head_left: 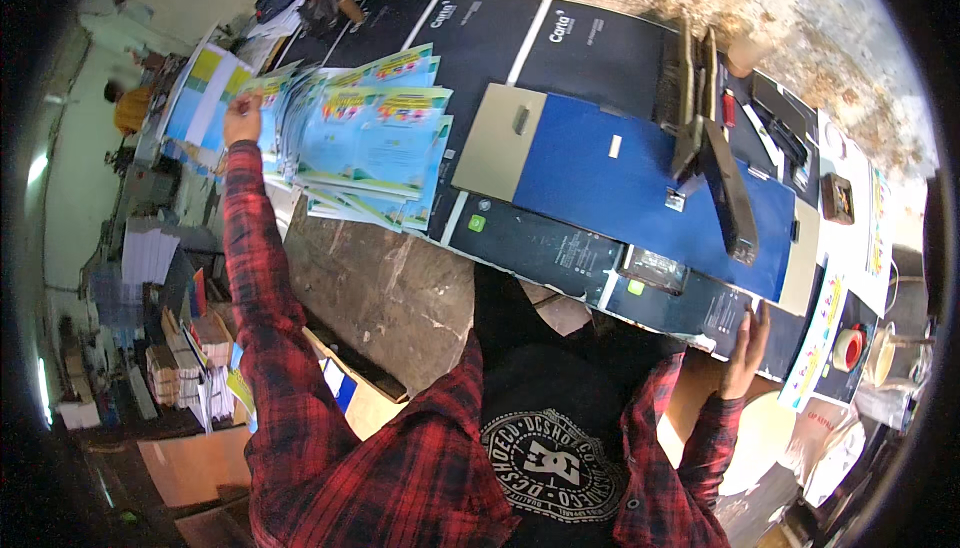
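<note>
My left hand (243, 120) is stretched out to the far left, its fingers closed at the edge of a blue, white and yellow-green printed sheet (206, 98). Beside it lies a fanned, uneven pile of light-blue printed sheets (365, 148) with green and yellow tops. My right hand (745, 353) rests at the table's near edge, fingers extended and holding nothing. Just beyond it is a flat blue board (590, 163) with a grey plate (498, 138) at its left end. A dark metal lever arm (728, 193) stands over the board's right part.
The table is covered in black printed sheets (590, 48). At the right are a red-handled tool (729, 108), a brown box-like object (838, 198) and a tape roll (850, 348). Paper stacks (175, 373) stand at the left. A person in yellow (132, 111) is in the background.
</note>
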A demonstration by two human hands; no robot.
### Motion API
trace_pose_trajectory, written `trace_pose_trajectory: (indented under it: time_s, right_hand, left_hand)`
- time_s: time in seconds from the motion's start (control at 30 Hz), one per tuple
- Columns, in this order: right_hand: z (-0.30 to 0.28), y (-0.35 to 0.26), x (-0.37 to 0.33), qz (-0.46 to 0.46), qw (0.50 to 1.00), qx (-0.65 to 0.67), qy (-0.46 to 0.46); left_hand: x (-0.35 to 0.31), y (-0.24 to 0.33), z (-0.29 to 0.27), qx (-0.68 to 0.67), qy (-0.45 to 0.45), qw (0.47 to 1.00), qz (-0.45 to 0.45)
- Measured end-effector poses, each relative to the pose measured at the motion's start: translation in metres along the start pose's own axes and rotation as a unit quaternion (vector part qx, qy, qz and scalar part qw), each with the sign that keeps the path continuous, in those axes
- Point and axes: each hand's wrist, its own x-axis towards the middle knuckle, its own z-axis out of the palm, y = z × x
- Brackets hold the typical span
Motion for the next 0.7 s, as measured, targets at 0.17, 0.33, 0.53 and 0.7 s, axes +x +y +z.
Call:
trace_pose_trajectory:
  time_s: [0.17,0.33,0.53,0.7]
  right_hand:
    - [-0.116,0.017,0.034,0.067,0.986,-0.060,0.142]
    - [-0.253,0.091,0.097,0.207,0.943,0.069,0.252]
    - [-0.326,0.168,0.109,0.122,0.949,-0.260,0.134]
    - [-0.299,0.149,0.126,0.272,0.907,-0.311,0.082]
  left_hand:
    - [-0.044,0.086,0.058,-0.207,-0.198,0.955,0.079]
    - [-0.222,0.219,0.083,-0.142,-0.398,0.878,0.222]
    - [-0.369,0.358,0.072,-0.180,-0.595,0.746,0.240]
    - [-0.403,0.376,0.032,-0.157,-0.588,0.749,0.262]
